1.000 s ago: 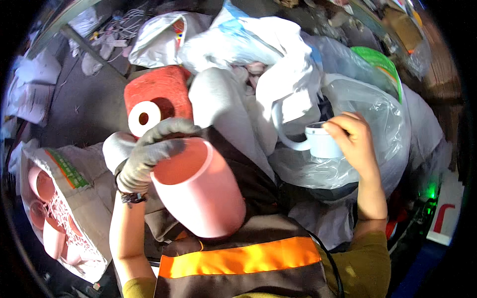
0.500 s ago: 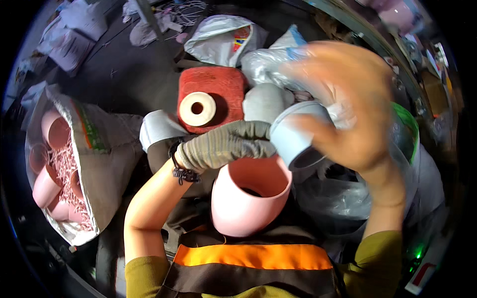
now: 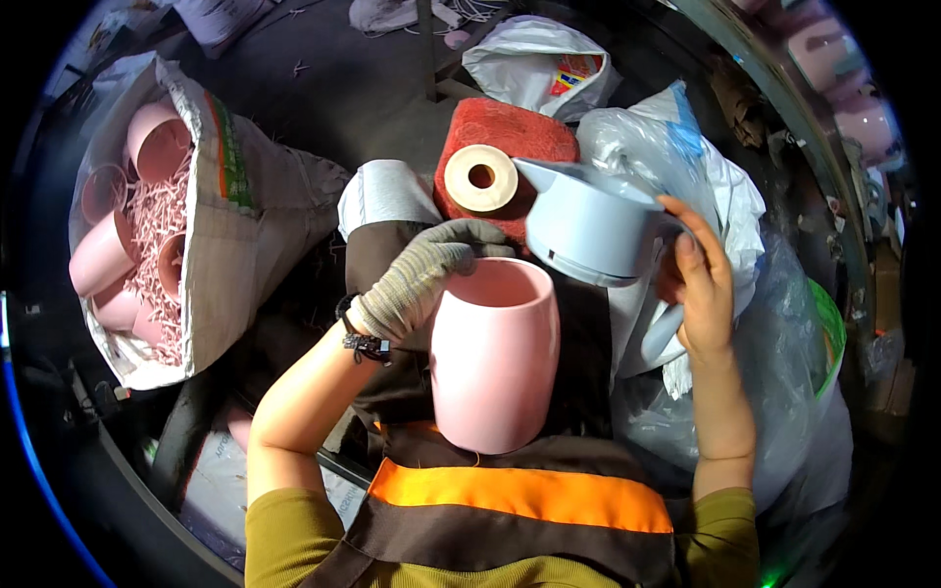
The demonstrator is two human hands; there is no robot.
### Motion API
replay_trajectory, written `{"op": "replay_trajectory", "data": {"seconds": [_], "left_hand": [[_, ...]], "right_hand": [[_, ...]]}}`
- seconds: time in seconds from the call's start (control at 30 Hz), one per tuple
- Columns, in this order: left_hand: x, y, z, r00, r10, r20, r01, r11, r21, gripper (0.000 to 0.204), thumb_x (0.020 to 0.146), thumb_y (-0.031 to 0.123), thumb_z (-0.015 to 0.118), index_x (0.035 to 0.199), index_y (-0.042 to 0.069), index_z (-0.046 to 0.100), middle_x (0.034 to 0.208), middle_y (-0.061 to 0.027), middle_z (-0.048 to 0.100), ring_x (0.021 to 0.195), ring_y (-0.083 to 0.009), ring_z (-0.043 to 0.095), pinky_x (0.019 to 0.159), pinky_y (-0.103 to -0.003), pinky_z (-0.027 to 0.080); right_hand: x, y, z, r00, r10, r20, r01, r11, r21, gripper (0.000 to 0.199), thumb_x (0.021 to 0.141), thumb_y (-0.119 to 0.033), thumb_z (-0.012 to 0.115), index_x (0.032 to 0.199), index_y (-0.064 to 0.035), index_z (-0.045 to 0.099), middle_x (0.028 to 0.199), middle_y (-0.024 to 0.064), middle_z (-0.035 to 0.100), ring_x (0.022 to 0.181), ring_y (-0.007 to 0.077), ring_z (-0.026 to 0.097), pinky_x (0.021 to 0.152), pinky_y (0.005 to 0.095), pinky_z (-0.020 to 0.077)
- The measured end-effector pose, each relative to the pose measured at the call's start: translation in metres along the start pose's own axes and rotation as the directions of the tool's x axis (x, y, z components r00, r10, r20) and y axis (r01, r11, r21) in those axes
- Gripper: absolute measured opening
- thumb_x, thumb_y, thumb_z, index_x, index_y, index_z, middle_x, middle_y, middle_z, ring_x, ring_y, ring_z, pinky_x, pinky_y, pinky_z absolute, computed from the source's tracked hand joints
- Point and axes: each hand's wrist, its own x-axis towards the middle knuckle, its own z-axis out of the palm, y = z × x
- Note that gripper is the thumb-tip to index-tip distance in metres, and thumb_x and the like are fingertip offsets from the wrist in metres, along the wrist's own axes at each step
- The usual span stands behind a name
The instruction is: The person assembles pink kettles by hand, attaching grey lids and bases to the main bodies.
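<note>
A barrel-shaped pink plastic shell (image 3: 495, 363) stands nearly upright on my lap with its open top facing up. My left hand (image 3: 420, 279), in a grey striped glove, grips its rim from the left and behind; the fingertips are partly hidden. Held up at the right is a light blue kettle-shaped body (image 3: 591, 227) with a pointed spout to the left and a curved handle. My bare right hand (image 3: 701, 289) is closed around its handle side. The blue piece is apart from the pink shell, above and to its right.
A cream tape roll (image 3: 461, 188) lies on a red padded block (image 3: 549, 139) ahead. At left, an open white sack (image 3: 265, 225) holds several pink shells (image 3: 103, 257) and pink sprue bits. Clear plastic bags (image 3: 774, 343) fill the right. Another white bag (image 3: 520, 59) stands behind.
My right hand has stopped its blurred motion and turned the blue piece, so spout and handle now show. The pink shell stands more upright. My view has shifted toward the left.
</note>
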Motion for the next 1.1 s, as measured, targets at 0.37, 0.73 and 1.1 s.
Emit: {"op": "replay_trajectory", "data": {"seconds": [0.37, 0.73, 1.1], "left_hand": [[0.004, -0.021, 0.003, 0.987, 0.163, 0.005, -0.146, 0.896, -0.418, 0.081, 0.090, 0.064, 0.051, 0.139, 0.000, 0.043, 0.138, -0.0149, 0.052, 0.125, -0.0243, 0.051, 0.110, -0.039, 0.036], [0.007, -0.021, -0.001, 0.987, 0.152, 0.052, -0.114, 0.893, -0.436, 0.083, 0.089, 0.066, 0.050, 0.139, 0.000, 0.042, 0.137, -0.0151, 0.052, 0.125, -0.0241, 0.051, 0.110, -0.039, 0.037], [0.005, -0.021, 0.000, 0.989, 0.146, -0.015, -0.142, 0.925, -0.352, 0.085, 0.088, 0.069, 0.049, 0.137, 0.000, 0.044, 0.134, -0.0174, 0.054, 0.122, -0.0235, 0.054, 0.107, -0.037, 0.040]], "right_hand": [[0.019, 0.012, 0.048, 0.909, 0.384, 0.159, -0.401, 0.912, 0.087, 0.037, 0.098, -0.029, 0.059, 0.127, -0.0067, 0.057, 0.060, -0.0105, 0.037, 0.046, -0.0014, 0.031, 0.041, 0.0163, 0.0263], [0.014, 0.014, 0.055, 0.931, 0.343, 0.122, -0.353, 0.933, 0.069, 0.038, 0.097, -0.030, 0.059, 0.127, -0.0061, 0.057, 0.060, -0.0106, 0.034, 0.047, -0.0004, 0.030, 0.043, 0.0175, 0.0253], [0.015, 0.025, 0.051, 0.936, 0.336, 0.108, -0.344, 0.937, 0.067, 0.037, 0.098, -0.029, 0.059, 0.127, -0.0065, 0.058, 0.060, -0.0104, 0.036, 0.047, -0.0010, 0.032, 0.043, 0.0170, 0.0262]]}}
